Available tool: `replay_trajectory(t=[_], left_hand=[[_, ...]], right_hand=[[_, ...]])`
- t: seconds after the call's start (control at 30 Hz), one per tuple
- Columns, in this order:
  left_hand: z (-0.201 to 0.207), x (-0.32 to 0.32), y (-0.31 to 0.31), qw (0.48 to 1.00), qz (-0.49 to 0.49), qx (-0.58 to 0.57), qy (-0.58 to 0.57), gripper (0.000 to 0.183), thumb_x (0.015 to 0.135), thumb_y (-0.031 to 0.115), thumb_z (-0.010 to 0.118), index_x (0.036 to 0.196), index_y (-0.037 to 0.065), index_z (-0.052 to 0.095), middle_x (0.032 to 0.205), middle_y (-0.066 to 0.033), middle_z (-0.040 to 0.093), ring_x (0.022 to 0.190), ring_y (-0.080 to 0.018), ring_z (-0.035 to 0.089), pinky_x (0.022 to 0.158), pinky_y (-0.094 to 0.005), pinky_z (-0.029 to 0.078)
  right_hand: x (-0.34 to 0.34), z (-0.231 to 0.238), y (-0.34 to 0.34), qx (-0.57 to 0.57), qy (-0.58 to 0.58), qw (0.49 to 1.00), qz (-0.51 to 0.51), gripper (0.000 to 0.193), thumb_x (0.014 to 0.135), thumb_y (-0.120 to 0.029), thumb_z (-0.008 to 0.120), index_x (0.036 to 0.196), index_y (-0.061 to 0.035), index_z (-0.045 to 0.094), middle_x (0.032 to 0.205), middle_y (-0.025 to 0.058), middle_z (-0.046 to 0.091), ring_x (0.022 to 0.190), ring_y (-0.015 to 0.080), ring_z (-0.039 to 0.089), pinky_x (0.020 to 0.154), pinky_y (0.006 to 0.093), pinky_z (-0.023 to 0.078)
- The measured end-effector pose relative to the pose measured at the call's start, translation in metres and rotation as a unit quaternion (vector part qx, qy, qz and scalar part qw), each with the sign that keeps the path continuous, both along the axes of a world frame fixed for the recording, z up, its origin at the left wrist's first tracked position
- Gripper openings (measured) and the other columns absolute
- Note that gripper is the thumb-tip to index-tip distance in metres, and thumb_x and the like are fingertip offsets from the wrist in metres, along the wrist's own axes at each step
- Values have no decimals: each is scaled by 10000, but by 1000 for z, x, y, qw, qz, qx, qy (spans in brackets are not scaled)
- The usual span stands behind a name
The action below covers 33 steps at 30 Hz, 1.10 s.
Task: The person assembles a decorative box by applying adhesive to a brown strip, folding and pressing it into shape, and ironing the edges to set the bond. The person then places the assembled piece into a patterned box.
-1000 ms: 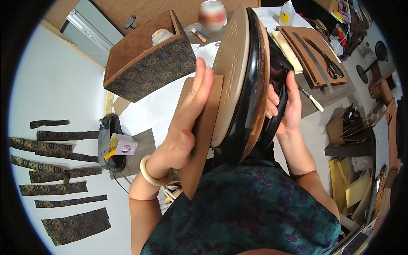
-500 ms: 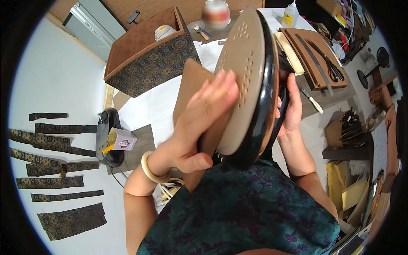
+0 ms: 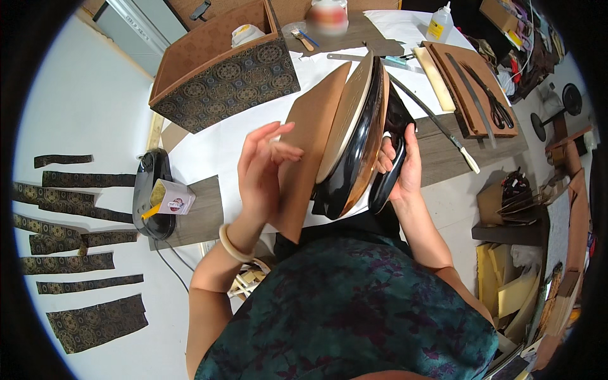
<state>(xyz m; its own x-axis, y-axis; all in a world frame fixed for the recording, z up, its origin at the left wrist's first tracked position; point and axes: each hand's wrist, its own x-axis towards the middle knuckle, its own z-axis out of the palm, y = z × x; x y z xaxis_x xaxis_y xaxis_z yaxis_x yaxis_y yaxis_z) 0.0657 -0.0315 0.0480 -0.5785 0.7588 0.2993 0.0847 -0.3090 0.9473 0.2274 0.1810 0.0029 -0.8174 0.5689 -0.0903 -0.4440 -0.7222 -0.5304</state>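
Observation:
My right hand [image 3: 405, 168] is wrapped round the handle of a black clothes iron [image 3: 358, 139]. The iron is tilted on its side, its beige soleplate turned to the left and seen nearly edge-on. Left of the soleplate is a flat brown board [image 3: 310, 145], slanting, with its lower corner over the near table edge. My left hand [image 3: 263, 168] is at the board's left edge, fingers raised and apart, the fingertips overlapping the board. Its thumb is hidden. Whether the hand touches the board, I cannot tell.
A box covered in patterned cloth [image 3: 231, 85] stands at the back left. Patterned strips [image 3: 76, 263] lie on the white surface at left, near a cup [image 3: 174, 197] on a black base. At right, scissors [image 3: 491, 98] lie on a brown board, with a white-handled knife [image 3: 468, 159] nearby.
My left hand has come away from the iron's soleplate, moving left. The iron has turned, so its soleplate shows more edge-on. The brown board appears higher and further right.

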Motion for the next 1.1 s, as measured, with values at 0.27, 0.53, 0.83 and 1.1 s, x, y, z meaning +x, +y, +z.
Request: replay_trajectory(t=[0.27, 0.53, 0.83, 1.1], left_hand=[[-2, -67, 106, 975, -124, -183, 25, 710, 1092, 568, 218, 1610, 85, 271, 1660, -110, 263, 1509, -215, 280, 1247, -336, 171], [22, -52, 83, 949, -184, -173, 188, 762, 1071, 591, 87, 1610, 88, 280, 1631, -116, 256, 1524, -258, 229, 1254, -382, 136], [49, -17, 75, 951, -178, -113, 228, 1051, 948, 802, 100, 1579, -17, 289, 1672, -165, 223, 1575, -295, 46, 1256, -435, 24], [61, -6, 72, 942, -165, -99, 273, 1144, 888, 868, 113, 1559, -34, 327, 1634, -211, 298, 1565, -361, 71, 1248, -491, 49]], right_hand=[[-29, -20, 1, -65, -13, 998, -4, 550, 1012, -601, 523, 707, -144, 515, 584, -25, 474, 470, 87, 466, 472, 240, 392], [-28, -12, 30, -40, 16, 999, -32, 552, 1016, -596, 518, 719, -131, 496, 609, -18, 473, 499, 98, 471, 498, 259, 417], [-6, 12, 24, 57, 24, 995, -77, 469, 1062, -528, 464, 884, -95, 490, 647, 6, 487, 477, 106, 469, 453, 272, 395], [7, 22, 13, 79, 25, 992, -92, 431, 1068, -501, 465, 1056, -72, 509, 648, 14, 488, 464, 117, 467, 440, 274, 396]])
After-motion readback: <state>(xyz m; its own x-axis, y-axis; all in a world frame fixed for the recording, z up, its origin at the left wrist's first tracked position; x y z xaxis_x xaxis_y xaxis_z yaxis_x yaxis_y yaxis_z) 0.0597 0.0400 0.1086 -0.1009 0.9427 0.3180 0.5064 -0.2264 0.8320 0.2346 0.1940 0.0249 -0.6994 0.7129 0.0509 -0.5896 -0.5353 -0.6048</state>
